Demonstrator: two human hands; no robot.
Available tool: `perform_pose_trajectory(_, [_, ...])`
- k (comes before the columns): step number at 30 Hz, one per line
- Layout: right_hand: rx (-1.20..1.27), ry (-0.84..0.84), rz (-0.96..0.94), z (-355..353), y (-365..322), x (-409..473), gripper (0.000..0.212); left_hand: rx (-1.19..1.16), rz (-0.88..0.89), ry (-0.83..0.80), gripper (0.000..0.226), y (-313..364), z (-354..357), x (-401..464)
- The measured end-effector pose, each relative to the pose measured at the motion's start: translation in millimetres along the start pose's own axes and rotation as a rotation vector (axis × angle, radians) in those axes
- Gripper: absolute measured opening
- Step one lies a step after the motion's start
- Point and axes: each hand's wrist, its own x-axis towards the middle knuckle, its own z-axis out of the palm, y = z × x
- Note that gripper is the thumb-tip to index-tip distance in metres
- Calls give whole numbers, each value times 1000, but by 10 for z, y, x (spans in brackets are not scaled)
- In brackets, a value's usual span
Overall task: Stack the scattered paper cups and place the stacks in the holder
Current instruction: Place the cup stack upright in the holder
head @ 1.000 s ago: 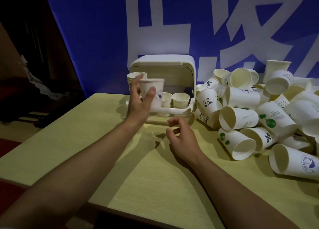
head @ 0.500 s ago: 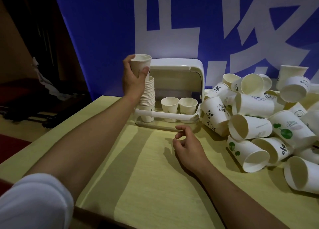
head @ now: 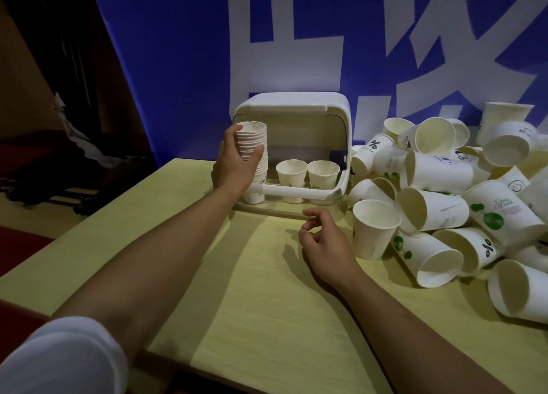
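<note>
Now the cup is pushed down onto the stack (head: pixel 255 144) in the holder (head: pixel 299 109). Left hand (head: pixel 237 162) grips the stack. Right hand (head: pixel 323 242) hangs loosely curled, empty, over the tabletop (head: pixel 267 304), near loose cups (head: pixel 444 186).

left hand (head: pixel 237 162) gripping, right hand (head: pixel 326 245) loosely curled

1 holder (head: pixel 311 109) on tabletop (head: pixel 267 290). Inside: 1 tall cup stack (head: pixel 255 153), too many rims to count exactly, plus 2 single cups (head: pixel 291 171) (head: pixel 323 172). Loose pile (head: pixel 444 192) at right: approx 20+ cups, some hidden. 2 hands (head: pixel 237 162) (head: pixel 326 245) in view.
</note>
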Motion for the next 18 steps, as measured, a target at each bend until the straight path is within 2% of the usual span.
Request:
perform_pose_trajectory(4, [53,6,1,-24,-48,-27,32,19,-36,-55,78,65,-27,32])
perform_pose_trajectory(7, [33,-10,5,-24,-61,-34,29,29,-155,-77,97,121,-34,62])
perform_pose_trajectory(12, [72,7,10,-36,-74,-34,24,-73,-317,-106,84,222,-17,157])
perform_pose_trajectory(18, [388,91,12,-37,-105,-36,25,-186,-369,-55,83,326,186,212])
